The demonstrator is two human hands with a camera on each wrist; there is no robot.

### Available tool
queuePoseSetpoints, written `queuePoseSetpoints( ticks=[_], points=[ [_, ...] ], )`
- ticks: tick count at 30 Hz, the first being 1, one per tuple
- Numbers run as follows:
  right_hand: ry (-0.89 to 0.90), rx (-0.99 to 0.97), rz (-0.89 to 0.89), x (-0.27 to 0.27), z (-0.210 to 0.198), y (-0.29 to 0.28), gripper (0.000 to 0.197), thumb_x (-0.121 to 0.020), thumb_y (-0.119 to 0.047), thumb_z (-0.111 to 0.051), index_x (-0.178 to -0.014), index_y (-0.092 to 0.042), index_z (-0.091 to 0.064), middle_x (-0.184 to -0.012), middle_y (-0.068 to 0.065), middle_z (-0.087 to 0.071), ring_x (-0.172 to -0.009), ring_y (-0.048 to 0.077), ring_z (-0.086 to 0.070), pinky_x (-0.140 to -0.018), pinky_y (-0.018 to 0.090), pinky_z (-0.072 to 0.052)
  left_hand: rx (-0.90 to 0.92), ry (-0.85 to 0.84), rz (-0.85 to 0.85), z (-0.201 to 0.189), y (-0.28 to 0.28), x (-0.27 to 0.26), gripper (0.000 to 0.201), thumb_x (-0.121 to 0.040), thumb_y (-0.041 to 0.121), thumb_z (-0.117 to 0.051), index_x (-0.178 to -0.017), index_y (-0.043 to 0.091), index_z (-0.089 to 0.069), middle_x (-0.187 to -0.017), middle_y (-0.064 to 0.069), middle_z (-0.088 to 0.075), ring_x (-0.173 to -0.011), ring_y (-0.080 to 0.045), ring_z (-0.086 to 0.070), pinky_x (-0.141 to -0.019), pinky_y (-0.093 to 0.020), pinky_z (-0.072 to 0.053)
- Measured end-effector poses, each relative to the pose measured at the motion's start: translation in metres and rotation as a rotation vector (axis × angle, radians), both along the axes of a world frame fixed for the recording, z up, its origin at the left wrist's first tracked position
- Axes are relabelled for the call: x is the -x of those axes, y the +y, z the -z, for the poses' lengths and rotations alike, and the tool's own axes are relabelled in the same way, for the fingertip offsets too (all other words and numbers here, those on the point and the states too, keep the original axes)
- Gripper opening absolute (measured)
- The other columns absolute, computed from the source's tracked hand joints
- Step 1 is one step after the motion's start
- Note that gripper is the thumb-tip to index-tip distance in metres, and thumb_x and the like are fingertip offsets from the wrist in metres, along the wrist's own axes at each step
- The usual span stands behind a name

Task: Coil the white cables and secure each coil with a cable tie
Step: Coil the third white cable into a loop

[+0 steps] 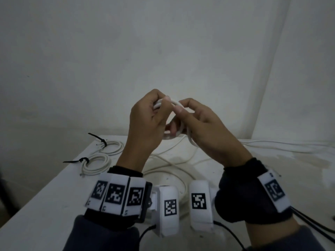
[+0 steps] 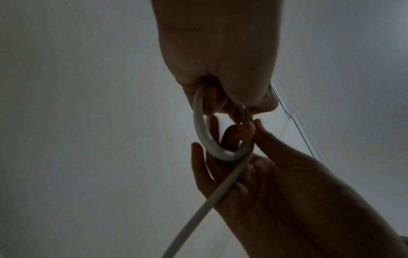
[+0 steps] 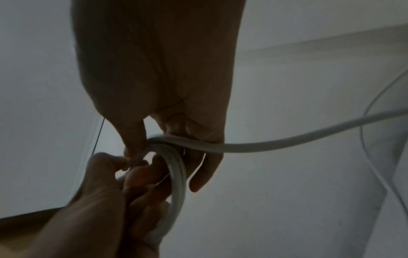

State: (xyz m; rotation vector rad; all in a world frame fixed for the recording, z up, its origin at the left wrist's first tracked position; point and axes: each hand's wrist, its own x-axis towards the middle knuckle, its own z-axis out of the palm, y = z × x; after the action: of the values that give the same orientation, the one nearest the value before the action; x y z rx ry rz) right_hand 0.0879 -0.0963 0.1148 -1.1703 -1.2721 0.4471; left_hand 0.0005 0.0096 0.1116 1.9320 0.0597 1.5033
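Note:
A small coil of white cable is held up above the table between both hands. My left hand grips the coil's left side, fingers curled round the loops. My right hand pinches the cable at the coil's top with thumb and forefinger, and the strand runs across its fingers. The loose rest of this cable trails down onto the white table. Two finished coils lie at the left, the far coil and the near coil, each bound with a black cable tie.
More white cables run along the table's back right edge. A white wall corner stands behind. Black wires lead off my right wrist band. The table's left edge drops away near the finished coils.

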Motion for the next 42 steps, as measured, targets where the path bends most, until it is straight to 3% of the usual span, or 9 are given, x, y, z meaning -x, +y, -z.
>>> queuePoseSetpoints(
  ticks=[4, 10, 18, 21, 24, 28, 31, 37, 42],
  points=[
    [0.084, 0.059, -0.049, -0.001, -0.003, -0.002, 0.034, -0.100, -0.027, -0.041, -0.094, 0.001, -0.059, -0.055, 0.002, -0.050, -0.063, 0.023, -0.054, -0.084, 0.043, -0.052, 0.073, -0.023, 0.045, 0.002, -0.009, -0.004, 0.027, -0.095, 0.020, -0.046, -0.076, 0.003, -0.053, -0.057, 0.012, -0.054, -0.044, 0.004, -0.047, -0.044, -0.008, -0.034],
    [0.173, 0.073, -0.149, -0.004, -0.007, -0.008, 0.041, -0.101, -0.029, -0.032, -0.080, -0.005, -0.057, -0.049, -0.004, -0.036, -0.048, 0.011, -0.039, -0.061, 0.023, -0.041, 0.121, 0.000, 0.099, 0.001, -0.017, -0.009, 0.029, -0.091, 0.023, -0.037, -0.072, 0.006, -0.050, -0.051, 0.013, -0.047, -0.045, -0.002, -0.038, -0.045, -0.015, -0.032],
    [0.278, 0.025, -0.245, -0.013, -0.003, -0.008, 0.033, -0.096, -0.029, -0.043, -0.077, -0.008, -0.059, -0.045, -0.009, -0.032, -0.043, 0.007, -0.031, -0.069, 0.027, -0.043, 0.224, 0.026, 0.251, 0.000, -0.020, -0.010, 0.034, -0.101, 0.011, -0.033, -0.070, 0.014, -0.049, -0.053, 0.011, -0.046, -0.044, -0.004, -0.036, -0.042, -0.019, -0.034],
    [0.308, 0.015, -0.185, -0.013, -0.003, -0.008, 0.029, -0.090, -0.030, -0.047, -0.077, -0.006, -0.056, -0.043, -0.009, -0.035, -0.042, 0.005, -0.035, -0.070, 0.028, -0.041, 0.219, 0.139, 0.294, -0.003, -0.020, -0.006, 0.030, -0.102, 0.014, -0.033, -0.079, 0.008, -0.051, -0.062, 0.010, -0.051, -0.056, -0.005, -0.046, -0.055, -0.019, -0.044],
    [0.375, -0.063, -0.152, -0.013, -0.003, -0.006, 0.027, -0.087, -0.031, -0.048, -0.076, -0.008, -0.056, -0.043, -0.008, -0.035, -0.043, 0.006, -0.036, -0.071, 0.027, -0.041, 0.430, 0.270, 0.262, -0.003, -0.019, -0.007, 0.040, -0.100, 0.042, -0.030, -0.110, 0.010, -0.052, -0.090, 0.000, -0.057, -0.082, -0.012, -0.057, -0.075, -0.029, -0.051],
    [0.505, -0.221, -0.158, -0.014, -0.007, -0.006, 0.027, -0.090, -0.032, -0.047, -0.075, -0.011, -0.057, -0.046, -0.007, -0.035, -0.046, 0.008, -0.036, -0.073, 0.024, -0.046, 0.760, 0.739, 0.267, 0.009, -0.018, -0.013, 0.081, -0.090, 0.069, -0.012, -0.095, 0.007, -0.063, -0.078, -0.009, -0.065, -0.061, -0.016, -0.057, -0.053, -0.023, -0.043],
    [0.557, -0.280, -0.222, -0.012, -0.008, -0.008, 0.027, -0.090, -0.032, -0.047, -0.077, -0.012, -0.057, -0.048, -0.007, -0.035, -0.047, 0.008, -0.035, -0.076, 0.024, -0.046, 0.821, 1.024, 0.413, 0.023, -0.027, -0.020, 0.096, -0.087, 0.075, -0.011, -0.096, -0.001, -0.069, -0.084, -0.017, -0.073, -0.063, -0.018, -0.067, -0.057, -0.021, -0.052],
    [0.564, -0.268, -0.261, -0.013, -0.013, -0.012, 0.027, -0.090, -0.033, -0.048, -0.077, -0.011, -0.058, -0.047, -0.007, -0.035, -0.045, 0.007, -0.036, -0.073, 0.024, -0.048, 1.199, 0.492, 0.730, 0.023, -0.032, -0.026, 0.031, -0.098, 0.017, -0.046, -0.102, -0.010, -0.060, -0.085, -0.021, -0.068, -0.070, -0.023, -0.069, -0.070, -0.026, -0.057],
    [0.465, -0.210, -0.207, -0.018, -0.015, -0.015, 0.031, -0.095, -0.032, -0.046, -0.077, -0.010, -0.058, -0.046, -0.010, -0.030, -0.042, 0.005, -0.031, -0.065, 0.024, -0.047, 1.030, 0.249, 0.730, 0.010, -0.029, -0.021, 0.023, -0.088, -0.004, -0.054, -0.110, -0.008, -0.058, -0.101, -0.019, -0.068, -0.088, -0.021, -0.067, -0.082, -0.029, -0.056]
  ],
)
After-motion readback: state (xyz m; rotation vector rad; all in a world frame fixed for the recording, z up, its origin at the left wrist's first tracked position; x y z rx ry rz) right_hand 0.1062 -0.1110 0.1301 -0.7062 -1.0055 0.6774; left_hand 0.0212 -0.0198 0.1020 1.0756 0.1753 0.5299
